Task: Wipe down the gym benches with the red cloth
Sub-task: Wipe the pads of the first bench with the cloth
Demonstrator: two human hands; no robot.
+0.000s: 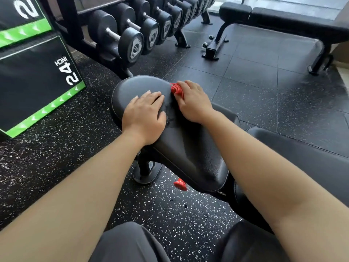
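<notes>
A black padded gym bench seat (190,148) runs from the middle of the view toward the lower right. My right hand (192,101) grips the bunched red cloth (176,89) and holds it against the seat's far right edge. My left hand (144,114) rests flat on the seat's wide end, fingers straight and spread. A damp patch (170,114) shows on the pad between the two hands. A second black bench (294,25) stands at the back right.
A rack of black dumbbells (132,35) lines the far left. Black and green plyo boxes (35,82) marked 24 inch stand at the left. A small red knob (180,184) sticks out under the seat. Speckled rubber floor (264,82) lies between the benches.
</notes>
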